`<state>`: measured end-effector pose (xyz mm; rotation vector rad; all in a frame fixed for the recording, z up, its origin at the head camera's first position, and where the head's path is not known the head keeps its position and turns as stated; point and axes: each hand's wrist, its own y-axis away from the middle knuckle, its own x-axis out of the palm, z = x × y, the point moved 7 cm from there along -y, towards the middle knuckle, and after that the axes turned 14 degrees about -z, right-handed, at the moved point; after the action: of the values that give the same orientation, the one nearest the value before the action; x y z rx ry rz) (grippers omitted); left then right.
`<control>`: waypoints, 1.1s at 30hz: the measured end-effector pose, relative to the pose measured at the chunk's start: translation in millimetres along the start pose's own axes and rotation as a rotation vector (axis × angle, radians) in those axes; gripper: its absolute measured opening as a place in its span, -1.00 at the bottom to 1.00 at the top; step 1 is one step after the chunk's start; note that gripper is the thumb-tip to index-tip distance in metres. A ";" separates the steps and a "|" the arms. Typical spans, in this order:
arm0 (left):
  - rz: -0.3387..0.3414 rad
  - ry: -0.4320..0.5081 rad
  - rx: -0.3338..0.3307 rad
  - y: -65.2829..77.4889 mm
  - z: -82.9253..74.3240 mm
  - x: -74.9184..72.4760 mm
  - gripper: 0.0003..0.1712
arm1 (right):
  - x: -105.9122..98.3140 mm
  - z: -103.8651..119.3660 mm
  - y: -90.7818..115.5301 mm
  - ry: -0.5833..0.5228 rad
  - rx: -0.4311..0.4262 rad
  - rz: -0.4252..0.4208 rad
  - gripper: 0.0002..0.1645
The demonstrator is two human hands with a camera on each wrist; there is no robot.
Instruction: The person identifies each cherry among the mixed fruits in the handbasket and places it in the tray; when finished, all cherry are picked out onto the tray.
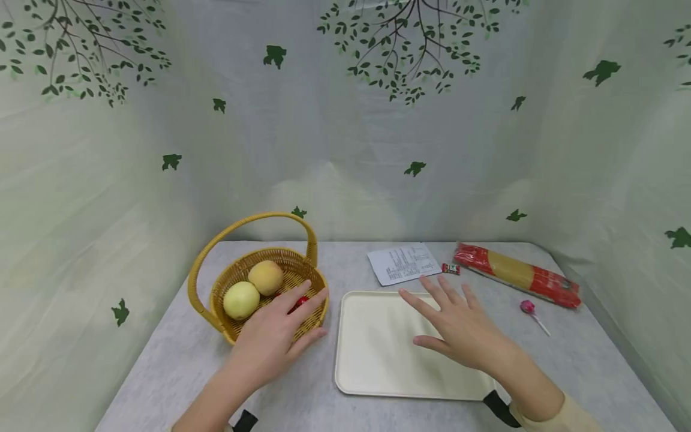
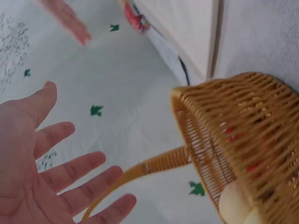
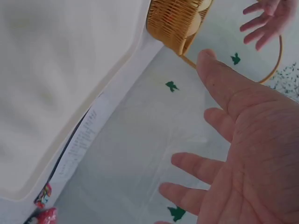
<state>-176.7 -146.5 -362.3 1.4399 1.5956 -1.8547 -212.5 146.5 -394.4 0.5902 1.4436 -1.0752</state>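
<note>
My left hand (image 1: pixel 278 330) is held above the near right side of a wicker basket (image 1: pixel 218 297), fingers spread and holding nothing. Inside the basket lie a yellow-orange peach-like fruit (image 1: pixel 266 277) and a pale green-yellow round fruit (image 1: pixel 241 300). Something small and red (image 1: pixel 300 303) shows between my left fingers, mostly hidden by them. Over the cream tray (image 1: pixel 372 354) hovers my right hand (image 1: pixel 459 330), its fingers also spread with nothing in them. In the left wrist view, the left palm (image 2: pixel 23 177) faces the basket's open side, apart from its rim.
Behind the tray lies a printed paper sheet (image 1: pixel 403 264), with a small red wrapped candy (image 1: pixel 450 269) beside it. A long red and gold packet (image 1: pixel 515 275) rests at the back right. In front of it is a pink lollipop (image 1: pixel 528 307) on a white stick. Patterned curtains enclose the table.
</note>
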 end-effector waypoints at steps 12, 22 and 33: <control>-0.254 0.104 -0.157 39.3 55.8 -91.1 -0.27 | 3.9 26.2 -27.8 -0.121 -0.120 0.073 -0.16; -0.262 0.137 -0.464 92.4 159.3 -106.9 -0.55 | 12.5 50.8 -49.2 -0.250 -0.159 0.149 -0.23; 0.010 0.625 -0.736 104.7 227.1 -26.5 -0.38 | 27.9 76.9 -74.7 -0.259 -0.270 0.168 -0.30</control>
<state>-195.1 -388.7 -427.4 1.6905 2.1969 -0.6449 -243.7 40.2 -392.3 0.3573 1.2608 -0.7768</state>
